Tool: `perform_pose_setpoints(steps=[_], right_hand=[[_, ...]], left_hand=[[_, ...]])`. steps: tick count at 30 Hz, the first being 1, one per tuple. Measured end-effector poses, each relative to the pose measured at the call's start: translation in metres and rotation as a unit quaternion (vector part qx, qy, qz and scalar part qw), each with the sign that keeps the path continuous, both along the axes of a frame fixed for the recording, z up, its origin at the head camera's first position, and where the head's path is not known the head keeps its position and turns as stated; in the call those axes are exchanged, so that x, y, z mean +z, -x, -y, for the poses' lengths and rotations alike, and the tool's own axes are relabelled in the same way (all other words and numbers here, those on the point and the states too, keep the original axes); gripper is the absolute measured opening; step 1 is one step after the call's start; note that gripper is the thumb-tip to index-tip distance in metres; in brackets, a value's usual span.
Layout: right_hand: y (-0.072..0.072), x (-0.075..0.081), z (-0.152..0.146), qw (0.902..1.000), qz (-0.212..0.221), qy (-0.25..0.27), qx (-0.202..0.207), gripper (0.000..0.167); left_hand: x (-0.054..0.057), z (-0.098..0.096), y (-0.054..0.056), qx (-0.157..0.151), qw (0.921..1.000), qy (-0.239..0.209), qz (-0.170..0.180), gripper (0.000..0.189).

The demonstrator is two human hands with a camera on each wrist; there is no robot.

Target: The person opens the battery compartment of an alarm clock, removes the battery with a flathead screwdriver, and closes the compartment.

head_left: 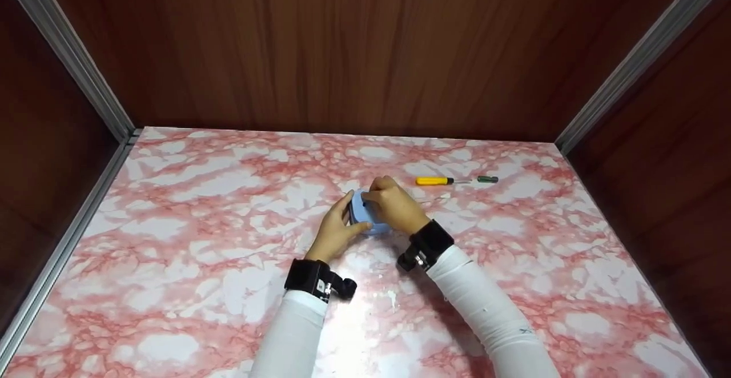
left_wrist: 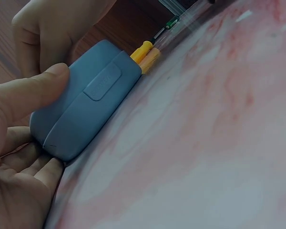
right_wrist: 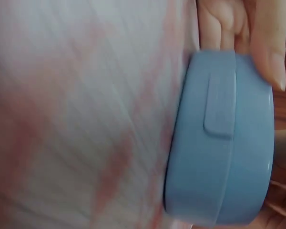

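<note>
A blue rounded case (head_left: 361, 213) with a latch tab on its side rests on the table in front of me. My left hand (head_left: 336, 226) grips it from the left, thumb over the top edge and fingers along the far side. In the left wrist view the seam of the case (left_wrist: 93, 95) looks closed. The right hand (head_left: 400, 206) is over the top of the case with its fingers curled. At its fingertips a small dark piece (head_left: 365, 202) shows; I cannot tell what kind it is. In the right wrist view the case (right_wrist: 219, 143) hides most of the right fingers.
Beyond the right hand lies a yellow-handled screwdriver (head_left: 433, 181), its shaft pointing right. A short green piece (head_left: 487, 179) lies close to its tip. The pink-and-white marbled tabletop (head_left: 200, 252) runs back to a brown wood-grain wall (head_left: 342, 52), with more panels at both sides.
</note>
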State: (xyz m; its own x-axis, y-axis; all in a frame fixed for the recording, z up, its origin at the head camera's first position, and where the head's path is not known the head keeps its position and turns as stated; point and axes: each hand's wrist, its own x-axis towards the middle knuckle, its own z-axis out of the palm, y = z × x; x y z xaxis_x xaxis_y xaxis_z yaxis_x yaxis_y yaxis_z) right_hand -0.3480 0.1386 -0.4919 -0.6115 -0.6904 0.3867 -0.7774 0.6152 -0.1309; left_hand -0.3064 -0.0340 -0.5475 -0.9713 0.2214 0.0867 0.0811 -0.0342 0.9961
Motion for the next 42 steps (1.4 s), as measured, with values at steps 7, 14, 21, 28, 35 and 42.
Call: perform_pose_setpoints(steps=[7, 14, 21, 28, 35, 42], right_hand=[[-0.01, 0.004, 0.003, 0.9996, 0.007, -0.018, -0.02, 0.023], [-0.011, 0.0, 0.001, 0.9994, 0.014, 0.005, -0.032, 0.03], [-0.011, -0.001, 0.001, 0.9983, 0.027, 0.025, -0.044, 0.036], [-0.014, -0.001, 0.003, 0.997, 0.042, 0.027, -0.059, 0.035], [-0.018, -0.003, 0.006, 0.9946, 0.056, 0.041, -0.078, 0.03], [-0.021, -0.007, 0.006, 0.9921, 0.041, 0.071, -0.094, 0.027]], left_hand=[[-0.001, 0.0, -0.001, 0.006, 1.0, 0.003, 0.003, 0.09], [0.0, -0.002, -0.002, -0.002, 0.9998, -0.02, 0.008, 0.089], [0.001, -0.003, -0.002, 0.002, 0.9998, -0.019, 0.002, 0.089], [-0.001, -0.001, -0.001, 0.008, 0.9999, 0.002, -0.014, 0.086], [-0.003, -0.001, -0.002, 0.01, 0.9999, 0.005, -0.005, 0.088], [-0.002, -0.002, -0.001, 0.005, 0.9999, -0.008, -0.005, 0.089]])
